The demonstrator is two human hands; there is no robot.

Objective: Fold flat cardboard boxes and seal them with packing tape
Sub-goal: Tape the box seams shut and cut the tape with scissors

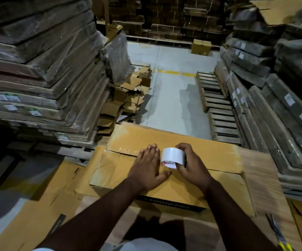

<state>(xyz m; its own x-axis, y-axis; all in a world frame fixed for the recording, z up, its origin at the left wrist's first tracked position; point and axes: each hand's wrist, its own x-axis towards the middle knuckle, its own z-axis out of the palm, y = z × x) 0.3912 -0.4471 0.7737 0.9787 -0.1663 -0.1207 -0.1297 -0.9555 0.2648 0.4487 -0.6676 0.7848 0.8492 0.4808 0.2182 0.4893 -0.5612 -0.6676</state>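
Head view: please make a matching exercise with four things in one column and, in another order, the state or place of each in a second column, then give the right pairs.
1. left hand
2. right hand
3. tape roll
4. wooden pallets

A. white, upright on the box top
B. flat, fingers straight, on the cardboard box
C. on the floor, at the right, beside wrapped stacks
D. fingers curled round the roll

Pairs: 1-B, 2-D, 3-A, 4-C

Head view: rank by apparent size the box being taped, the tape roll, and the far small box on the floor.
1. Box being taped, by far the largest.
2. Far box.
3. Tape roll, in the right hand.
Far box and roll look close; distance makes their true order unsure.
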